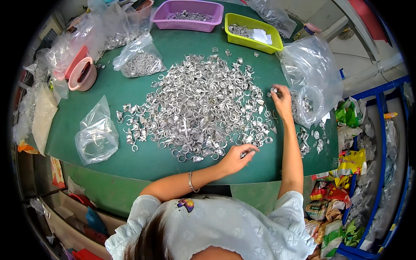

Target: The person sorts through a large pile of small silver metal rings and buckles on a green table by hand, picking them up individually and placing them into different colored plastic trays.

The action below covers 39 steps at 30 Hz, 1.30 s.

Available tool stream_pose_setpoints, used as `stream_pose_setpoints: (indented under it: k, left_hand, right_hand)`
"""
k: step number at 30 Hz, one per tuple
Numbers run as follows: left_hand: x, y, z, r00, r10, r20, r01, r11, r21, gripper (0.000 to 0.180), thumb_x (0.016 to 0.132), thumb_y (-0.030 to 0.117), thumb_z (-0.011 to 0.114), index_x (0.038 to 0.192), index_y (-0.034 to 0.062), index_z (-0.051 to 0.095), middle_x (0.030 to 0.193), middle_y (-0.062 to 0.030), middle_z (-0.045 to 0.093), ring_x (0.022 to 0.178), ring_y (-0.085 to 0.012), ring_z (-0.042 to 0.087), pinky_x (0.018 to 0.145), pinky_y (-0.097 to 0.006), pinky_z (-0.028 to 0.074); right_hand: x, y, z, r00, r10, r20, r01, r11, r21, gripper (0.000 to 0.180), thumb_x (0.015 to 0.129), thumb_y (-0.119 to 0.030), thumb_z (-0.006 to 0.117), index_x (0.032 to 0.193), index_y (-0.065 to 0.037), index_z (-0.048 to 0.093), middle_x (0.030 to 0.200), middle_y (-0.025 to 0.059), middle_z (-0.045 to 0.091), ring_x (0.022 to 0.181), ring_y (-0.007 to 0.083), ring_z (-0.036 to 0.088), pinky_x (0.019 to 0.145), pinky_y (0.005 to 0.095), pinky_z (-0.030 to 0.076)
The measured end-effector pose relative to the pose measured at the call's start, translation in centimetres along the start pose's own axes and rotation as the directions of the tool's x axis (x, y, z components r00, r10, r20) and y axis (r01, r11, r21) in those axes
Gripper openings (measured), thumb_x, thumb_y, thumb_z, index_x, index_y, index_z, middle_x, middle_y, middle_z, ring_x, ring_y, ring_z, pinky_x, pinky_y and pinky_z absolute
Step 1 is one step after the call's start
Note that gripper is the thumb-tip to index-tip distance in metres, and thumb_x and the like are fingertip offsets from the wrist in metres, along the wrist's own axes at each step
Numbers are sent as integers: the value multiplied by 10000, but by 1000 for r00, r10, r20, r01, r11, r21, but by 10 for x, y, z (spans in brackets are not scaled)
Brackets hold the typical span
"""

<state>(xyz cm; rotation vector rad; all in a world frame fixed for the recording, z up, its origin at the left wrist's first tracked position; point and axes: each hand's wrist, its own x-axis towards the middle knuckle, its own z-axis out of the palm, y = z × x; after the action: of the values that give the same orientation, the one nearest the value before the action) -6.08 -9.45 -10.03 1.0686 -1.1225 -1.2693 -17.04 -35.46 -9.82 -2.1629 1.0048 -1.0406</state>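
A wide heap of silver-coloured metal rings (203, 104) covers the middle of the green table. At the heap's near right edge is my left hand (236, 158), its fingers curled around a ring (244, 154) that shows only in part. My right hand (282, 102) reaches farther out, between the heap and an open clear plastic bag (310, 102) with silver pieces in it. Thumb and fingers of that hand pinch a small silver ring (274, 91), partly covered by the fingertips. Several loose pieces (305, 143) lie to the right of my right forearm.
A purple basket (187, 25) and a yellow-green basket (253, 45) holding metal pieces stand at the far edge. Clear bags lie left, one filled with rings (142, 63), one flattened (98, 134). A pink bowl (84, 78) is nearby. Blue shelving (381, 125) stands right.
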Motion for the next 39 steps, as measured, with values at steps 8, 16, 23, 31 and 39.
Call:
stream_pose_setpoints:
  k: [8, 16, 23, 31, 39]
  left_hand:
    - [3, -8, 2, 998, -27, 57, 25, 999, 38, 162, 876, 83, 525, 1006, 29, 605, 779, -39, 601, 644, -82, 548, 577, -244, 459]
    - [3, -18, 4, 993, 106, 57, -112, 988, 111, 185, 814, 20, 551, 992, 22, 602, 853, -82, 634, 742, -139, 583, 693, -284, 470]
    - [1, -15, 7, 992, 102, 71, -109, 989, 99, 166, 801, 58, 552, 959, 32, 596, 764, -129, 620, 708, -242, 608, 656, -325, 466]
    - [2, -11, 5, 993, 68, 102, -79, 990, 116, 170, 802, 61, 556, 965, 38, 597, 740, -120, 611, 677, -241, 595, 628, -330, 457]
    - [3, -19, 5, 992, 42, 118, -54, 993, 106, 186, 807, 28, 548, 986, 26, 601, 814, -103, 630, 733, -166, 592, 694, -287, 467]
  right_hand:
    - [7, -5, -3, 977, 201, 70, -199, 979, -36, 175, 800, -31, 514, 946, -6, 607, 882, 156, 625, 777, 258, 594, 716, 323, 461]
    - [25, -11, 15, 887, 272, 372, -144, 931, -337, 239, 757, -220, 667, 801, 13, 643, 713, 156, 618, 694, 285, 596, 660, 363, 459]
    - [19, -11, -4, 875, 236, 422, -189, 971, -149, 201, 748, -137, 669, 895, -6, 632, 734, 103, 584, 665, 178, 541, 634, 303, 436]
    - [20, -18, 22, 978, 46, 205, -12, 986, -168, 181, 785, -166, 653, 849, 0, 618, 788, 123, 552, 707, 246, 548, 666, 334, 435]
    - [3, -18, 1, 740, 350, 574, -611, -7, 792, 139, 890, -152, 531, 944, -24, 530, 892, 133, 576, 680, 171, 501, 568, 270, 419]
